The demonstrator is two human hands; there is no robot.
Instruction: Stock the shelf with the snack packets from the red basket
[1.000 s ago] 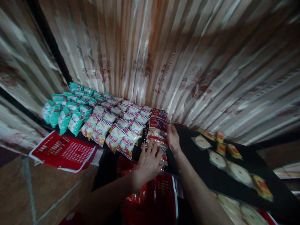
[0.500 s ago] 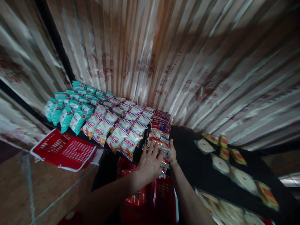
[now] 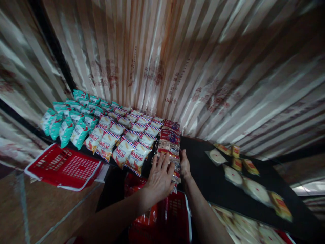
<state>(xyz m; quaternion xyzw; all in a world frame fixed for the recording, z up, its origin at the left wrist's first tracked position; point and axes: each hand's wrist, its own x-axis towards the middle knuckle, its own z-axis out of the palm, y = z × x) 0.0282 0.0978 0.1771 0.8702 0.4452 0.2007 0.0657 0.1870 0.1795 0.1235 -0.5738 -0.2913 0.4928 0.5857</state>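
A row of red and silver snack packets (image 3: 169, 137) runs from the curtain towards me on the black table. My left hand (image 3: 160, 176) lies over the near packets with its fingers spread. At their right side is my right hand (image 3: 185, 165), held upright along the edge with the thumb raised and the palm facing the packets. White snack bags with striped edges (image 3: 125, 150) stand in rows just left of my left hand. Beyond them are teal snack bags (image 3: 67, 130). The near end of the red row is partly hidden by my left hand.
A red basket (image 3: 181, 217) with packets in it is below my hands. Another red basket (image 3: 63, 166) is at the left. Flat round white packs (image 3: 256, 190) and yellow packets (image 3: 280, 205) lie on the black table (image 3: 200, 166). Pleated curtains (image 3: 162, 61) hang behind.
The whole view has shifted slightly, so things appear a little farther left. Both hands stay at the red row in nearly the same pose.
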